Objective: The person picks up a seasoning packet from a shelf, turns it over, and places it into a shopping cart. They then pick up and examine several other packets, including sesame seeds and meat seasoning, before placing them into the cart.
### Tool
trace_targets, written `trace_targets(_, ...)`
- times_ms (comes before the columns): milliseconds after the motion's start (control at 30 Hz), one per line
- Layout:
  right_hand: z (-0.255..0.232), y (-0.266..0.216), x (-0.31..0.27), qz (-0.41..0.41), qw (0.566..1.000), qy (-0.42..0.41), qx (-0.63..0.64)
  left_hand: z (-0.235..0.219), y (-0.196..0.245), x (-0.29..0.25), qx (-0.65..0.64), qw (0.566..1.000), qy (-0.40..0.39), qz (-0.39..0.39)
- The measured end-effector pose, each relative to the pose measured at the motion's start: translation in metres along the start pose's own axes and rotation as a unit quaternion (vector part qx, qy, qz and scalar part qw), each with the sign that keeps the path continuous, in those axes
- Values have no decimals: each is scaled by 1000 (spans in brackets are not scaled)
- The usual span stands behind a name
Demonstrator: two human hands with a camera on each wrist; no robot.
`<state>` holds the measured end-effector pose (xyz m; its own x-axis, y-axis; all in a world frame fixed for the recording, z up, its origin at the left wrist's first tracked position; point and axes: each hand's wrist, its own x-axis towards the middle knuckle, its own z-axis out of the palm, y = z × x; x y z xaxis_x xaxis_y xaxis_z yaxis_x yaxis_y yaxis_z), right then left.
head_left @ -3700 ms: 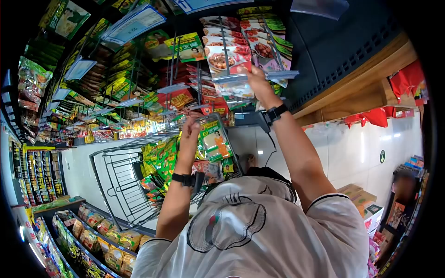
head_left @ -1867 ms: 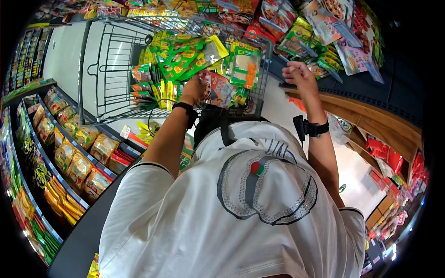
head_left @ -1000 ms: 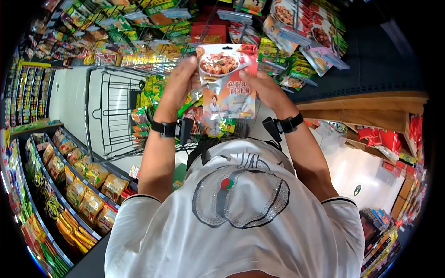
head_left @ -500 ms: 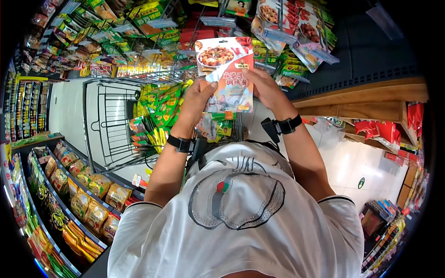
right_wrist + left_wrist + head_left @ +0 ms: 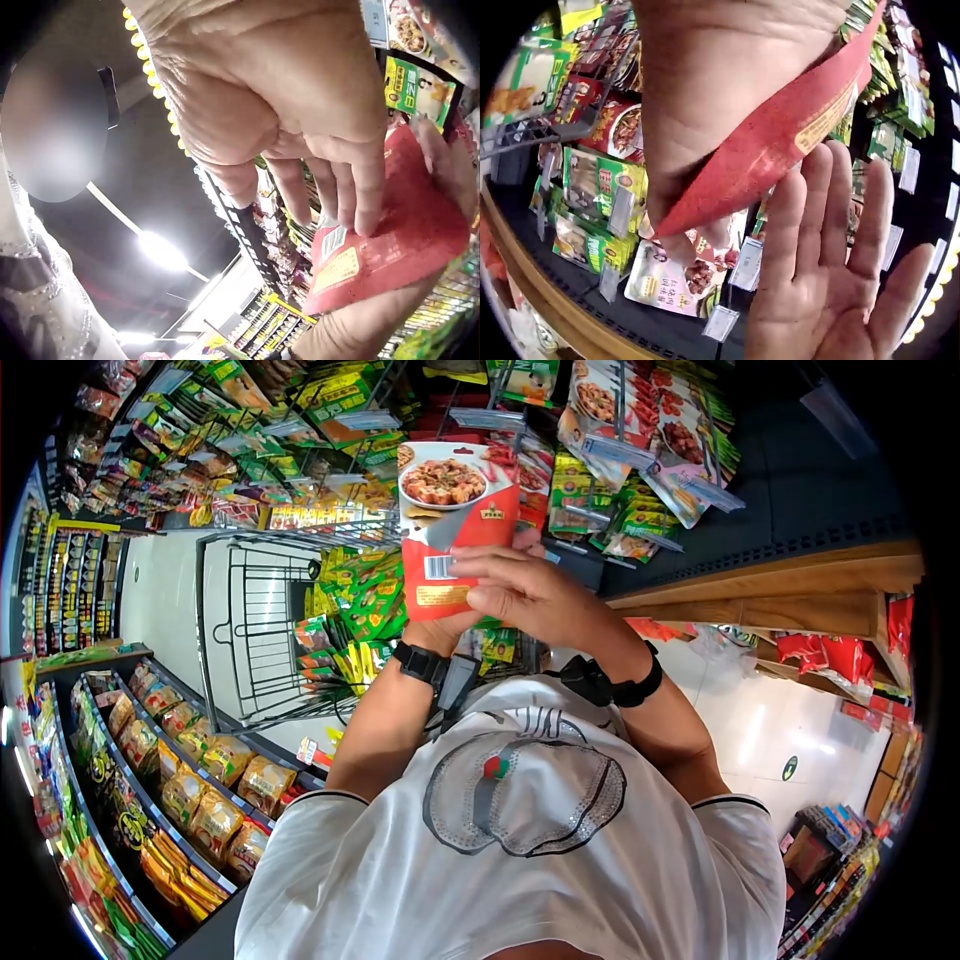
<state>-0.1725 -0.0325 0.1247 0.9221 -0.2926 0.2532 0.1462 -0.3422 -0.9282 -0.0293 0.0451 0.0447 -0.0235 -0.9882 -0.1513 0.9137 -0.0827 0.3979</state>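
A red seasoning packet [image 5: 460,525], with a bowl of food pictured at its top and a barcode lower down, faces up over the cart. My left hand [image 5: 440,628] grips it from below and behind, mostly hidden by it in the head view; fingers of that hand show past its right edge. In the left wrist view the packet [image 5: 772,142] lies against the left palm. My right hand [image 5: 545,595] reaches across from the right, its extended fingers at the barcode. Seen from the right wrist, the right hand's fingertips [image 5: 366,225] touch the packet's surface.
Below is a wire shopping cart [image 5: 265,630] holding green and yellow packets [image 5: 370,595]. Racks of hanging packets [image 5: 600,490] with price tags stand ahead. A wooden shelf edge [image 5: 780,585] runs along the right, and a shelf of bagged food [image 5: 210,760] at the left.
The right hand came back from the hanging packets, and the left hand dipped into the cart. Both hands then held the packet; now it is turned barcode side up, the right hand's pinch released.
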Motion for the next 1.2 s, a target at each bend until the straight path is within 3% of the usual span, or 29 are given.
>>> trace_targets(100,-1,0,-3,12,996,-65,59,-4,2,5,-71,995,-59,-47)
trace_targets(200,3,6,-7,-16,997,-34,69,0,7,5,-159,982,-74,-71)
trace_targets(300,-4,2,-8,29,991,-82,102,10,9,0,-26,997,-56,-52)
trace_targets(400,-6,1,-9,34,989,-88,110,5,8,3,-105,990,-59,-74)
trace_targets(500,-6,5,-12,18,991,-88,99,4,6,5,-74,994,-47,-73)
trace_targets(600,-11,8,-13,34,990,-101,92,10,8,4,-130,986,-58,-92)
trace_targets(667,-13,10,-15,79,975,-66,196,12,4,4,174,984,-48,4)
trace_targets(767,-20,24,-23,151,955,21,256,-21,-3,6,368,927,14,77)
trace_targets(833,-26,40,-28,208,938,86,265,-19,3,20,286,954,90,19)
trace_targets(867,-32,44,-31,214,939,100,250,-17,6,29,324,933,158,-23)
trace_targets(900,-36,45,-33,220,939,113,238,7,1,31,367,913,176,15)
trace_targets(1000,-34,82,-44,209,910,216,286,-15,-2,39,543,802,243,50)
trace_targets(1033,-37,91,-48,227,896,251,288,-14,-1,44,579,781,229,50)
trace_targets(1100,-40,113,-49,246,866,324,291,-7,-7,57,575,791,190,92)
trace_targets(1200,-59,122,-50,206,855,359,313,-3,-11,79,586,789,149,103)
